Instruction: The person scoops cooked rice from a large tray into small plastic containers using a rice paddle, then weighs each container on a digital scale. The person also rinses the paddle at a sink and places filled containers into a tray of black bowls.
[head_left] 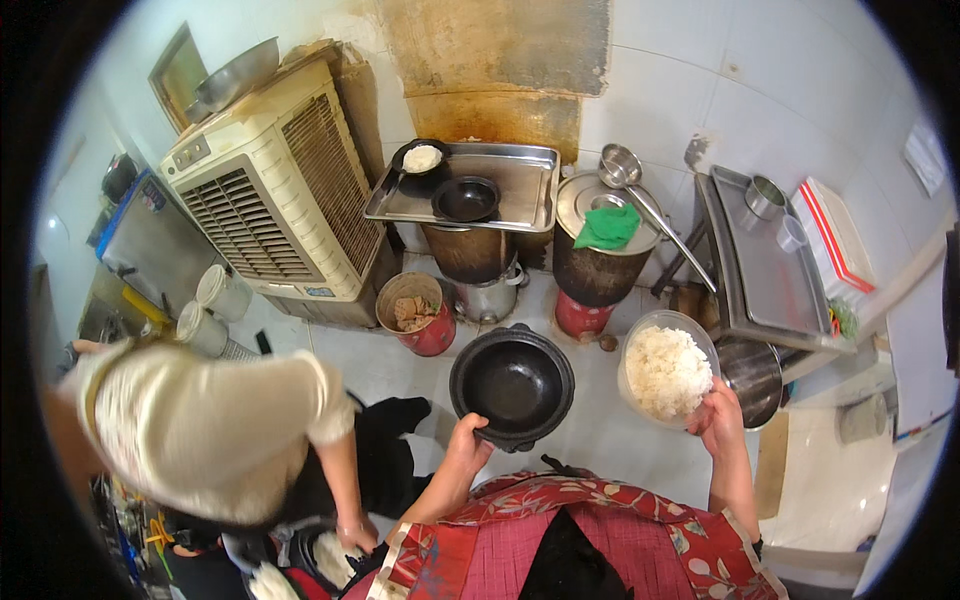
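My left hand grips the near rim of an empty black clay pot, which has small side lugs and is held level in front of me. In my right hand is a clear round plastic container heaped with white cooked rice, tipped a little toward the pot. The fingers of that hand wrap the container's right side. Pot and container are apart. Ahead, a metal tray bears a small black bowl and another black bowl with rice.
A co-worker in a pale top bends at my left, one hand near pots of rice. Ahead stand a red bucket, an air cooler, and a lidded drum with a green cloth and ladle. A side table is at right.
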